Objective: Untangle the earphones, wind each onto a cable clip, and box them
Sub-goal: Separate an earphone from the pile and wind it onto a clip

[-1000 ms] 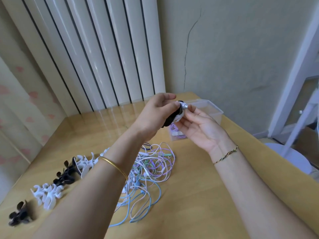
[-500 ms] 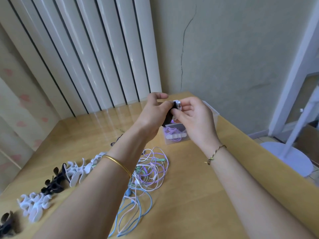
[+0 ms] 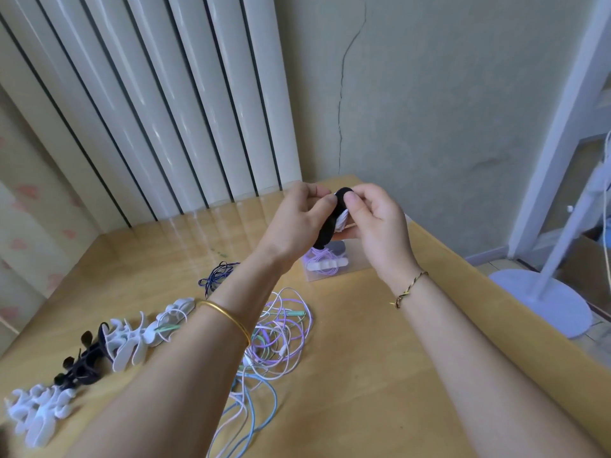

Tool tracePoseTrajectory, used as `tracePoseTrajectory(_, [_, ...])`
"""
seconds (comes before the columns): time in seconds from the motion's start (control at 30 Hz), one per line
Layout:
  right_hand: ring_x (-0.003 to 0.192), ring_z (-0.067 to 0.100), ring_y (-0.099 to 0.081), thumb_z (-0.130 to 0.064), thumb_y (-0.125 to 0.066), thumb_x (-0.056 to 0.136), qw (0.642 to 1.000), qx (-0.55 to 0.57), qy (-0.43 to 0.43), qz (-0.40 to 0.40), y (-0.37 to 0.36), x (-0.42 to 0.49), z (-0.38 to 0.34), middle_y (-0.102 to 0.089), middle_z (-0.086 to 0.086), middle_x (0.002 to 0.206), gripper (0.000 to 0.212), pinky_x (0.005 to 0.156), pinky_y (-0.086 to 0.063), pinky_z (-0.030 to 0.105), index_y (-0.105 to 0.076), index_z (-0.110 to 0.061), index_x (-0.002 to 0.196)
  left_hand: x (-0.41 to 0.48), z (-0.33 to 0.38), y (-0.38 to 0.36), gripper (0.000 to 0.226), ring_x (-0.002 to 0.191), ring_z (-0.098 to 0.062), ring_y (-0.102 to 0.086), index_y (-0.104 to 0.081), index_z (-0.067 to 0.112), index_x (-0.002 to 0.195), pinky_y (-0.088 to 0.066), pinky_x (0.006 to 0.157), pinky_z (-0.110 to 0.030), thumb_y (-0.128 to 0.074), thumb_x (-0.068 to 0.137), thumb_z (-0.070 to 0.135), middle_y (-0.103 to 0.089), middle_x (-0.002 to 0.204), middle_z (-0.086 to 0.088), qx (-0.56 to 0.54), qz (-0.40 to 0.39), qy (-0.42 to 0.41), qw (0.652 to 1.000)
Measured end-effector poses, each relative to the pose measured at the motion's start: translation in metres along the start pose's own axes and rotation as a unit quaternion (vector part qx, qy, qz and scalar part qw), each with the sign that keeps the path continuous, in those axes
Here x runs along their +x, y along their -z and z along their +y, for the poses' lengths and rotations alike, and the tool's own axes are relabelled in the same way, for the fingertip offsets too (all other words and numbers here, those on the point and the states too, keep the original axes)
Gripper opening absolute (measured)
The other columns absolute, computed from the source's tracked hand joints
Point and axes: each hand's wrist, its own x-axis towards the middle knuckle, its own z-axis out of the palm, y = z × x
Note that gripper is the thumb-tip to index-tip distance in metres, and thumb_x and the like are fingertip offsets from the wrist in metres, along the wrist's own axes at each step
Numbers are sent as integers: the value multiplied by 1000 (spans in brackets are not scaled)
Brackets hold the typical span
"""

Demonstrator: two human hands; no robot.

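At the lower left a row of clips [image 3: 129, 342] runs up and to the right across the table [image 3: 380, 375]: white nearest, then black, then white again. Just right of it, in the lower middle, lies a loose tangle [image 3: 281, 338] of purple, blue, white and green earphones, partly under the left forearm with its gold bangle [image 3: 228, 320]. Farther up, left of centre, a dark blue earphone [image 3: 216, 276] lies apart in a small bunch. Beyond, mid-frame, a clear box [image 3: 358, 261] stands on the table with a purple earphone [image 3: 325, 264] wound on a white clip inside. Just above the box in the frame both hands are raised: the left hand [image 3: 297, 223] grips a black clip [image 3: 325, 234] with curled fingers, and the right hand [image 3: 377, 223] pinches its top end, where white cable [image 3: 342, 221] is wound. Behind, across the top, stand white blinds [image 3: 148, 94] and a cracked wall [image 3: 429, 94]
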Motion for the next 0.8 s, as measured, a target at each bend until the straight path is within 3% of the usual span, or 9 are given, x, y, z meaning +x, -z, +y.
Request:
tracePoseTrajectory(0.1, [82, 26, -62, -14, -48, 98, 997, 47, -61, 30, -5, 4, 5, -59, 16, 88, 15, 66, -59, 43, -58, -10, 89, 5, -5, -2, 15, 49, -2, -51, -52, 5, 104, -42, 46, -21, -51, 97, 17, -59, 69, 3, 18, 2, -17, 1000])
tracePoseTrajectory(0.27, [73, 19, -61, -22, -51, 98, 973, 125, -185, 55, -14, 21, 10, -63, 10, 90, 13, 57, -51, 26, -57, -12, 91, 14, -16, -6, 13, 51, -11, -50, -48, 8, 105, -41, 45, -20, -50, 98, 18, -59, 71, -6, 8, 7, -20, 1000])
tracePoseTrajectory(0.4, [77, 23, -59, -19, -50, 98, 973, 101, -196, 63, -21, 39, 17, -62, 15, 98, 10, 68, -52, 35, -49, -11, 102, 26, -22, -8, 24, 52, -8, -51, -41, 13, 120, -43, 49, -21, -49, 98, 18, -59, 75, 0, 50, 27, -42, 998])
tracePoseTrajectory(0.5, [69, 22, -61, -18, -44, 100, 979, 83, -185, 19, -22, 53, 14, -65, 16, 89, 19, 58, -52, 29, -57, -5, 95, 39, -22, -6, 30, 58, -12, -53, -40, 12, 127, -47, 57, -29, -48, 98, 18, -56, 72, 1, 84, 40, -66, 993])
tracePoseTrajectory(0.6, [61, 21, -59, -17, -46, 100, 980, 78, -185, 9, -22, 69, 13, -63, 13, 76, 25, 51, -47, 25, -58, -5, 82, 53, -24, -5, 29, 63, -19, -56, -42, 12, 124, -47, 58, -31, -48, 97, 21, -60, 77, -7, 80, 47, -66, 993])
tracePoseTrajectory(0.7, [61, 17, -57, -21, -54, 96, 977, 60, -204, 5, -20, 79, 17, -60, 6, 71, 20, 58, -49, 27, -57, -10, 80, 67, -28, -1, 22, 62, -21, -54, -48, 10, 118, -46, 58, -29, -46, 98, 18, -60, 79, -6, 58, 27, -20, 998])
tracePoseTrajectory(0.8, [67, 21, -57, -26, -54, 96, 970, 39, -239, -30, -11, 79, 24, -56, 9, 81, 20, 66, -53, 31, -56, -8, 86, 78, -36, 5, 12, 62, -22, -55, -52, 11, 106, -44, 49, -22, -44, 98, 9, -59, 85, -9, -28, 30, 38, 998])
